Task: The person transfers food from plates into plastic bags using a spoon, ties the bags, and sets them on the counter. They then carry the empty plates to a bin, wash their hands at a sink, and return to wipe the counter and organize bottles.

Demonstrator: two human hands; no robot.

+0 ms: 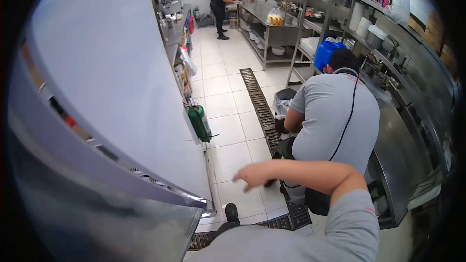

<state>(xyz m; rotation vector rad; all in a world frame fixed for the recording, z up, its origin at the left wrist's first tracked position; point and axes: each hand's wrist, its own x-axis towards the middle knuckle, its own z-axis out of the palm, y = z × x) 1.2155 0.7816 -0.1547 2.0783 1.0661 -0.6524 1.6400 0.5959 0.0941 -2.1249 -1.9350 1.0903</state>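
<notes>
My right hand [251, 175] reaches across in front of my body, with the elbow bent. Its fingers are apart, slightly curled and a little blurred, and nothing is in them. Below it are the white floor tiles [233, 154] and my dark shoe [232, 212]. Just beyond my forearm a co-worker in a grey shirt [335, 111] bends forward with their back to me, a black cord hanging down it. My left hand is out of the frame. On my left stands a large pale door or panel [111, 77], with a glossy panel [121, 213] below it.
A green fire extinguisher [199, 122] hangs at the aisle's left side. A drain grate [259, 104] runs along the floor. Steel shelves [405, 80] line the right, near a blue container [327, 54] and a lined bin [283, 103]. Another person in black [222, 2] stands far back.
</notes>
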